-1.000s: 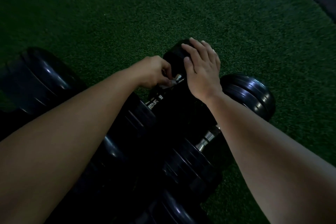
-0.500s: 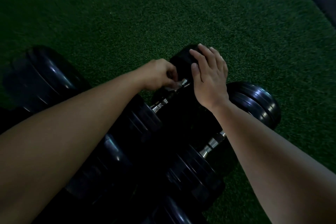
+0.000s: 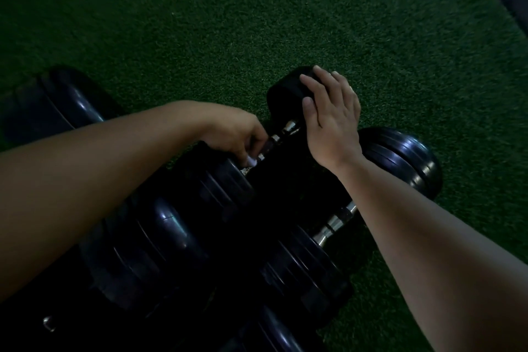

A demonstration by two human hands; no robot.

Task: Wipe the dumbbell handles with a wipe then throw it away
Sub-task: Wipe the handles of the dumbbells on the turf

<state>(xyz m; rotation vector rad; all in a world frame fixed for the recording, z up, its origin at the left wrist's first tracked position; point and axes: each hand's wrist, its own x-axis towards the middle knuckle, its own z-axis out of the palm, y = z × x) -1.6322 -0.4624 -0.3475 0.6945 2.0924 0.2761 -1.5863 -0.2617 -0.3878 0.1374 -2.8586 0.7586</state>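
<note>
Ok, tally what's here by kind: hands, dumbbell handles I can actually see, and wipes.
Hands: 2, left hand and right hand
Dumbbell handles clearly showing: 2, far handle and near handle
Wipes: 1, white wipe under the left hand
Total: 5

Left hand (image 3: 237, 134) is sliding down the dumbbell handle (image 3: 288, 127), away from the far head (image 3: 285, 91) and toward the near head (image 3: 220, 183); its fingertips, up beside the far head a second ago, are now sitting just against the near one. The wipe (image 3: 251, 161) is travelling with the fingers, showing as a small white edge beneath them; a stretch of chrome that the hand was covering is now lying bare behind it.
</note>
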